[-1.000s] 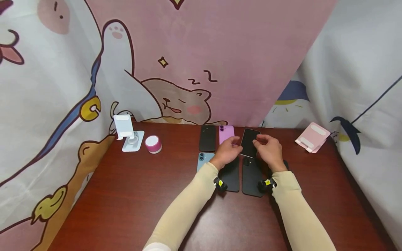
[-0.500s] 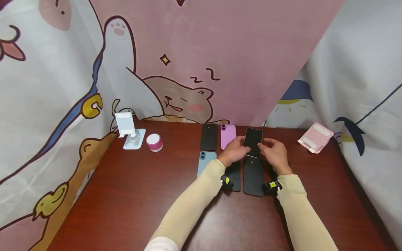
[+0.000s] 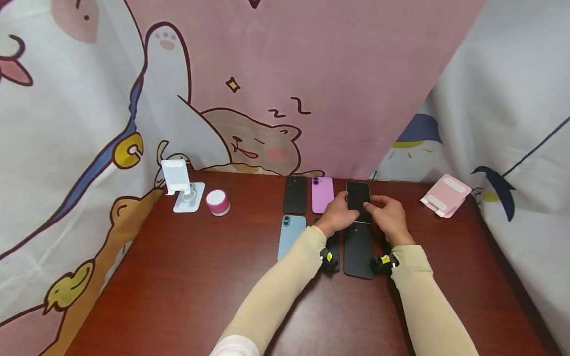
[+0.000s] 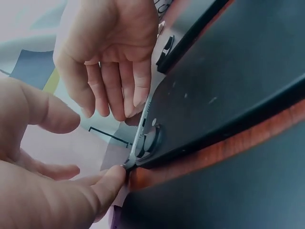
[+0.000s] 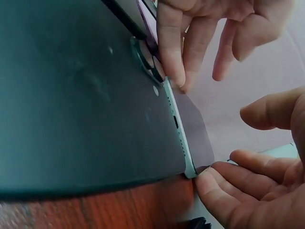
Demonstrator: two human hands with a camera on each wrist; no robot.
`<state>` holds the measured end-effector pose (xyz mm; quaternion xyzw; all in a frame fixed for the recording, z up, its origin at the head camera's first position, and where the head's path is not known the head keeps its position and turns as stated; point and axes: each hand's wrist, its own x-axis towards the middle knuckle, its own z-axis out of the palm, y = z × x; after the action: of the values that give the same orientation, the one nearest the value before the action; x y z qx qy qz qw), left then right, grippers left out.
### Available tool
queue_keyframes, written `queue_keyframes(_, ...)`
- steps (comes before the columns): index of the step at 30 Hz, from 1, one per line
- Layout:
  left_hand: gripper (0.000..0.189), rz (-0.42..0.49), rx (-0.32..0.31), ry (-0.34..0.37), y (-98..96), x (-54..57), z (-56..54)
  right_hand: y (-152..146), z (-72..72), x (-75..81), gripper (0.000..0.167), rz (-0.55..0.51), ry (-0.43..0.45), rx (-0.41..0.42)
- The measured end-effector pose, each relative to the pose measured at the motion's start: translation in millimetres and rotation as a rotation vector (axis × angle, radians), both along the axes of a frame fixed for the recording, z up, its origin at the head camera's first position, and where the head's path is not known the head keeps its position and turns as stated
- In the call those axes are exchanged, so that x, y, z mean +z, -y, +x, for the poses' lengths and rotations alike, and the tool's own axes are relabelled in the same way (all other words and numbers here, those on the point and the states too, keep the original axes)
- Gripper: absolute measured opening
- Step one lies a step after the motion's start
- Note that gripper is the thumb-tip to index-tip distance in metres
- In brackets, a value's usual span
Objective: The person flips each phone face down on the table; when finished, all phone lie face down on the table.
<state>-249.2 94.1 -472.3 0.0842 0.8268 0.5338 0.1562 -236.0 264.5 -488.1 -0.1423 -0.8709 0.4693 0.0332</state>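
A smartphone point(image 3: 357, 195), its dark screen facing up, lies at the back of the table. Its near edge meets the top of a dark grey phone point(image 3: 357, 254) lying back up. My left hand point(image 3: 340, 213) is at its left side, fingertips touching the near corner in the left wrist view. On the opposite side, my right hand point(image 3: 388, 216) has fingertips at the right corner, thumb apart from the other fingers in the right wrist view. Another dark phone point(image 3: 335, 254) is mostly hidden under my left wrist. Nearby lies a light blue phone point(image 3: 291, 232), partly behind the sleeve.
A black phone point(image 3: 295, 195) and a purple phone point(image 3: 322, 193) lie in the back row. Further left are a white phone stand point(image 3: 182, 185) and a pink-and-white round container point(image 3: 217, 202). A pink stand point(image 3: 445, 195) is at the right, and printed cloth point(image 3: 338, 89) hangs behind.
The screen-up phone has turned from tilted to nearly straight, in line with the dark grey phone below it. My left hand has moved right and my right hand slightly right, both still at its sides.
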Motion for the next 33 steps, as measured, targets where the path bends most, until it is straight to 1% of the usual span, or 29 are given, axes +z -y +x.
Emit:
queue_keyframes(5, 0.065, 0.146, 0.034, 0.049, 0.8, -2.0, -0.5, -0.1, -0.3, 1.0, 0.055, 0.002, 0.013, 0.008)
queue_keyframes(8, 0.064, 0.168, 0.053, 0.052, 2.3, -2.5, -1.6, 1.7, -0.8, 1.7, 0.055, 0.003, 0.016, 0.015)
queue_keyframes(12, 0.064, 0.193, 0.084, 0.038, 3.6, -4.0, -4.4, 5.2, -2.2, 1.5, 0.055, -0.001, 0.015, 0.031)
queue_keyframes(14, 0.064, 0.224, 0.099, 0.035, 3.5, -5.4, -6.3, 7.3, -3.3, 0.6, 0.056, -0.012, 0.017, 0.048)
queue_keyframes(20, 0.065, 0.399, 0.140, 0.042, 0.3, -9.8, -11.7, 14.6, -7.9, -0.3, 0.065, -0.035, -0.004, 0.109)
queue_keyframes(23, 0.059, 0.447, 0.126, 0.045, -2.1, -12.2, -13.4, 17.5, -10.2, 0.5, 0.069, -0.059, -0.019, 0.125)
queue_keyframes(28, 0.048, 0.435, 0.046, 0.038, -4.6, -15.9, -13.2, 19.3, -11.8, 2.1, 0.069, -0.085, -0.050, 0.149)
queue_keyframes(31, 0.051, 0.433, -0.004, 0.048, -5.5, -16.7, -11.9, 17.5, -11.2, 2.6, 0.065, -0.066, -0.066, 0.165)
queue_keyframes(33, 0.053, 0.417, -0.031, 0.050, -5.8, -16.5, -11.1, 15.9, -10.7, 2.9, 0.061, -0.029, -0.076, 0.165)
